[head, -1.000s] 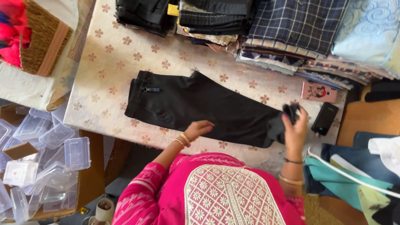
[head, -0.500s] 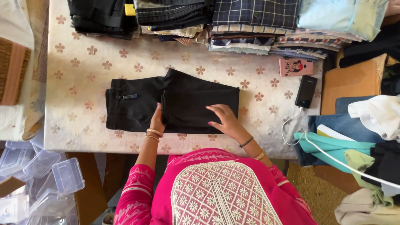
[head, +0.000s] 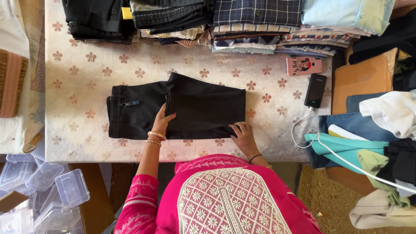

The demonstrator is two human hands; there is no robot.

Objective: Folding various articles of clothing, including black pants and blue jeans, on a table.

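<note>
Trousers: a pair of black trousers [head: 182, 110] lies folded over on itself in the middle of the flower-print tablecloth [head: 82, 65], waistband and zip to your left, the doubled legs on top to your right.
Left hand: your left hand [head: 162, 123] rests flat on the trousers at the fold line, fingers stretched out and pressing the cloth, gripping nothing; gold bangles [head: 155, 138] sit on the wrist.
Right hand: your right hand [head: 242, 134] lies palm-down on the near right corner of the folded legs, fingers spread on the fabric, pinching nothing you can see.
Far edge: stacks of folded clothes [head: 216, 21], dark, checked and pale blue, line the table's far side, well apart from the trousers.
Right of the trousers: a pink phone [head: 303, 66] and a black power bank [head: 315, 90] lie on the cloth, a white cable [head: 299, 130] running off the power bank.
Beyond the table's right edge: a loose clothes heap [head: 381, 130].
Lower left: clear plastic boxes [head: 52, 190].
</note>
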